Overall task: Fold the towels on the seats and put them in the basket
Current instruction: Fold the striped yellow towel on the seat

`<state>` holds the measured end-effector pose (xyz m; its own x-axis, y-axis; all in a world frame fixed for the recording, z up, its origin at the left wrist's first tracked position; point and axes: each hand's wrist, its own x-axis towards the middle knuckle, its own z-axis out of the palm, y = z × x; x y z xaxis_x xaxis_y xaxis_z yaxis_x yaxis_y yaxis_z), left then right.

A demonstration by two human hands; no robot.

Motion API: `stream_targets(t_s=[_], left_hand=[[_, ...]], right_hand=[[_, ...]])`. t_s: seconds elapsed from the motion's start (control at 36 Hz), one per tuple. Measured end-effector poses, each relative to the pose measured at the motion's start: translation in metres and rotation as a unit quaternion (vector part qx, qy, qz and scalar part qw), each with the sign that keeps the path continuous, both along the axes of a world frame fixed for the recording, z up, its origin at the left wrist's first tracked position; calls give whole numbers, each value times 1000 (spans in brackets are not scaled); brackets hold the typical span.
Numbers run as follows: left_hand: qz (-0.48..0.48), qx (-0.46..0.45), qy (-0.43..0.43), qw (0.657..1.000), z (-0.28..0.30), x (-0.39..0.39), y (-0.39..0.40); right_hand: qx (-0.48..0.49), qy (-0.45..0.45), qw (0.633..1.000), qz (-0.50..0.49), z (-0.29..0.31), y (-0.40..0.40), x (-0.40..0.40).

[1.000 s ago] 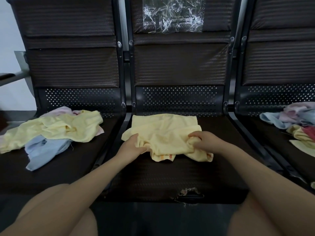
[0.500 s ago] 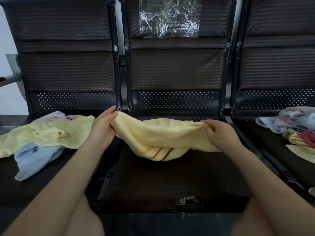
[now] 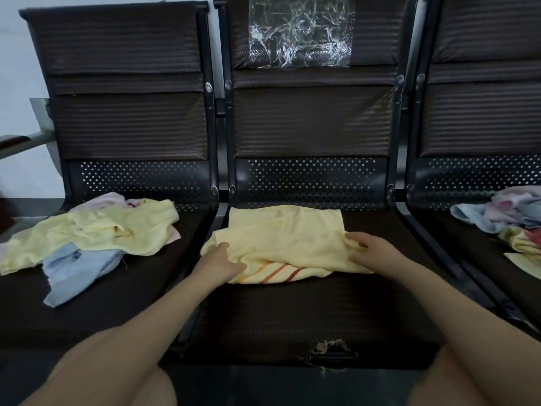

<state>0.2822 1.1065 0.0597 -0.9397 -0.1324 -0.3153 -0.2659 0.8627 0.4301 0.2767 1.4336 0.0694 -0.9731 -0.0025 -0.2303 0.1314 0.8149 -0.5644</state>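
Note:
A yellow towel (image 3: 287, 235) with orange and red stripes at its near edge lies on the middle seat (image 3: 307, 312), its top layer laid back over the striped end. My left hand (image 3: 222, 260) grips the towel's left edge, with the fingers tucked under the top layer. At the right edge, my right hand (image 3: 370, 250) holds the cloth with curled fingers. No basket is in view.
The left seat holds a loose heap of a yellow towel (image 3: 96, 230), a blue towel (image 3: 76, 268) and a pink one (image 3: 108, 199). Another pile of towels (image 3: 509, 218) sits on the right seat. Crumpled clear plastic (image 3: 298, 33) is stuck on the middle backrest.
Half a second ago both hands held the towel lifted and stretched wide above the seat. Now it lies flat on the seat, folded over, with the hands lower and closer together.

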Motion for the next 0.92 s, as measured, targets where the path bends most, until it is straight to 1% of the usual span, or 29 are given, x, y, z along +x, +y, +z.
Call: stream_targets(t_s=[0.06,0.11,0.17,0.19,0.25,0.28,0.31,0.33,0.36,0.39,0.42,0.44,0.47,0.5,0.53,0.58,0.61,0.69,0.75,0.81,0.83,0.92], left_hand=[[-29,22,8,999,-2,6,6],[-71,23,17,997,-3,12,12],[-89,48,42,994,-5,14,15],[-87,76,57,992,-3,15,16],[-60,162,98,980,10,14,17],[-32,229,118,966,21,13,17],[3,316,130,940,32,12,16],[40,409,134,902,44,13,14],[69,481,136,863,55,13,10],[89,530,139,832,64,14,5],[98,562,143,808,70,14,-1],[103,584,148,791,74,13,-7],[109,592,155,783,76,12,-13],[118,584,161,787,77,10,-18],[124,551,166,809,75,7,-22],[125,415,169,885,66,-1,-26],[130,346,173,913,59,-4,-27],[116,212,155,958,42,-13,-26],[67,99,92,989,32,-15,-21],[5,-9,25,1000,22,-13,-15],[-21,-41,1,999,17,-11,-10],[-63,-55,-30,996,10,-2,-1]], right_hand=[[12,-9,1000,22,-1,-2,1],[28,4,999,34,-2,-5,-1],[51,21,997,52,-1,-9,-2],[46,31,997,58,1,-12,-2],[-13,51,997,53,9,-17,0],[-56,65,995,42,15,-18,1],[-107,77,991,24,21,-18,3],[-168,81,982,2,28,-17,5],[-237,77,968,-16,34,-15,8],[-314,64,947,-30,40,-12,10],[-384,48,921,-45,46,-8,12],[-437,33,897,-67,49,-4,13],[-464,23,881,-92,52,0,13],[-471,22,874,-117,51,4,12],[-458,30,878,-137,50,7,11],[-378,42,910,-166,42,11,7],[-331,38,926,-175,38,11,5],[-231,-16,956,-183,23,8,1],[-141,-64,976,-156,15,5,0],[-76,-92,986,-119,11,2,0],[-64,-93,987,-110,11,0,0],[-57,-82,991,-87,10,-5,-1]])
